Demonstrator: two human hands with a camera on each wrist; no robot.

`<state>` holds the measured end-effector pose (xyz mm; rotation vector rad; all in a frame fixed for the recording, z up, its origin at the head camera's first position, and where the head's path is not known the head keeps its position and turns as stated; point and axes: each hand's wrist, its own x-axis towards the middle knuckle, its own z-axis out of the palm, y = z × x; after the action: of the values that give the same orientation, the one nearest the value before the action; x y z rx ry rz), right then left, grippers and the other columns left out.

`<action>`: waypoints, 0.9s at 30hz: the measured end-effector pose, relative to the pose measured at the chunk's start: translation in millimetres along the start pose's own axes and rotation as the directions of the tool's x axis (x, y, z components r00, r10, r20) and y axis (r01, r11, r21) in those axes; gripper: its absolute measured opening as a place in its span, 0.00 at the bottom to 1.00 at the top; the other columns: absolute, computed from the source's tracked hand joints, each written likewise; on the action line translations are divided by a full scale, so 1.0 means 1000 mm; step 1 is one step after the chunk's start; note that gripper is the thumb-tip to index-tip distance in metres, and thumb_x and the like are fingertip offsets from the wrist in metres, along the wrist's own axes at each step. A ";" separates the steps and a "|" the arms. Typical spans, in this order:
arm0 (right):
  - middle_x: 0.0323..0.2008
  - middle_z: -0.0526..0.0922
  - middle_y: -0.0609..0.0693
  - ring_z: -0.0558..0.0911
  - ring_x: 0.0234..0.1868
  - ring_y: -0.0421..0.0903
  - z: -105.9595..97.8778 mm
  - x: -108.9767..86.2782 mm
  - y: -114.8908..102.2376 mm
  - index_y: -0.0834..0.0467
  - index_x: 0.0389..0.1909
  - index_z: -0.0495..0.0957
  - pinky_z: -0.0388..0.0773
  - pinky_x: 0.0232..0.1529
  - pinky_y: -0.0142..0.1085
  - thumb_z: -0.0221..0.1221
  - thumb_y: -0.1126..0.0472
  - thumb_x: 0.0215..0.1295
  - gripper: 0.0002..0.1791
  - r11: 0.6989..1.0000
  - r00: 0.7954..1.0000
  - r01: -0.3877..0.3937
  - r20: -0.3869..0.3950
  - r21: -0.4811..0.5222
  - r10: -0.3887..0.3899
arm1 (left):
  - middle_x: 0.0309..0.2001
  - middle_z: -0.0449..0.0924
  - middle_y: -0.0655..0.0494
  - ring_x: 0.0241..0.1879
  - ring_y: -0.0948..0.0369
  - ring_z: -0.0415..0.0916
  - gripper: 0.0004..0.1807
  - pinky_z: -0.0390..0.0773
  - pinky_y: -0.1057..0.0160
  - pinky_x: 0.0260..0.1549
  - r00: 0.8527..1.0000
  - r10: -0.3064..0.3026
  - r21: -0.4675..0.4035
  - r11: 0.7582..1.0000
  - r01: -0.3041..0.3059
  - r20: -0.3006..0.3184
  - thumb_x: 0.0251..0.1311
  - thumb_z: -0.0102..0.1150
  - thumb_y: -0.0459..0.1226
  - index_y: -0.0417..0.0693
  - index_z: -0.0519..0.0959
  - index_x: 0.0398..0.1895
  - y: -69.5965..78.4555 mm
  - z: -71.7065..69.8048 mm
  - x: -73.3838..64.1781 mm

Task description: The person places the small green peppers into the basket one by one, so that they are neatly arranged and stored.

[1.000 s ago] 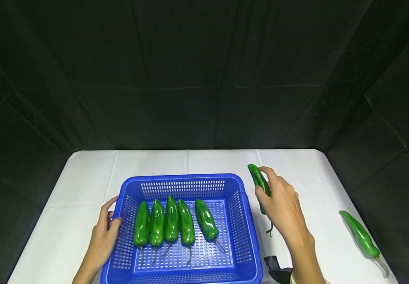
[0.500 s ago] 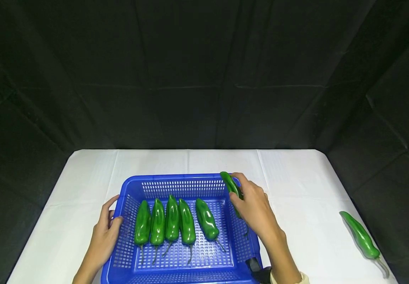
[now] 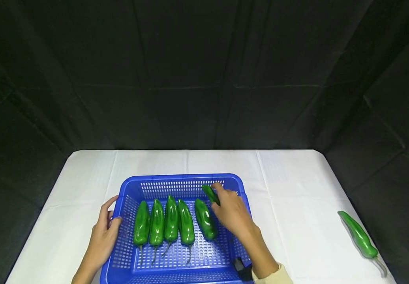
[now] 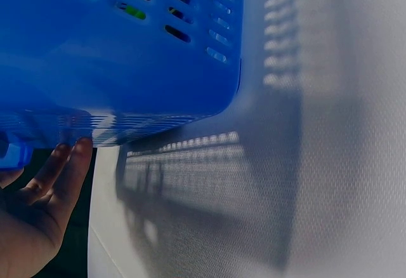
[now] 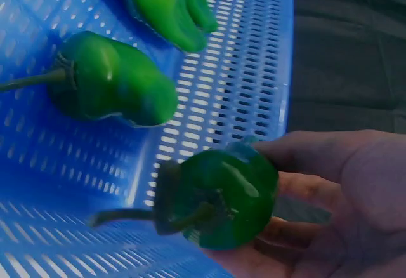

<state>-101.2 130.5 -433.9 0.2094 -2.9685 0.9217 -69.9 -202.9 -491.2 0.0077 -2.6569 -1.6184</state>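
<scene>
A blue plastic basket (image 3: pixel 241 185) with slotted walls stands on the white-covered table. Several glossy green peppers (image 3: pixel 171 223) with thin stems lie side by side in it, and another pepper (image 3: pixel 205 221) lies a little apart at their right. My left hand (image 3: pixel 103 232) grips the basket's left side, thumb at the rim and fingers along the outside. Inside the basket's right half, my right hand (image 3: pixel 233 211) holds one more green pepper (image 5: pixel 231 195) between thumb and fingers, stem end toward the right wrist camera. In the head view this hand hides much of that pepper.
One green pepper (image 3: pixel 359 235) lies on the white cloth (image 3: pixel 304 221) near the table's right edge. Black drapes (image 3: pixel 197 79) surround the back and sides. A black wrist device (image 3: pixel 242 270) on the right arm overlaps the basket's lower right corner.
My right hand has carried its pepper leftward from over the cloth, past the basket's right rim, and lower into the basket. The left hand and basket have stayed put.
</scene>
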 end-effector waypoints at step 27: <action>0.31 0.79 0.60 0.78 0.29 0.52 0.026 0.003 0.006 0.66 0.53 0.68 0.76 0.27 0.46 0.58 0.73 0.57 0.21 0.995 0.961 -0.055 0.274 0.088 0.029 | 0.49 0.79 0.42 0.33 0.59 0.78 0.30 0.79 0.62 0.24 1.000 0.009 0.004 1.000 -0.009 -0.005 0.73 0.40 0.30 0.52 0.54 0.77 0.001 0.000 -0.001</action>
<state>-104.6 120.8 -458.6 0.2999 -3.1909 1.1259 -68.4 -202.7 -490.1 -0.0003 -2.6518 -1.6086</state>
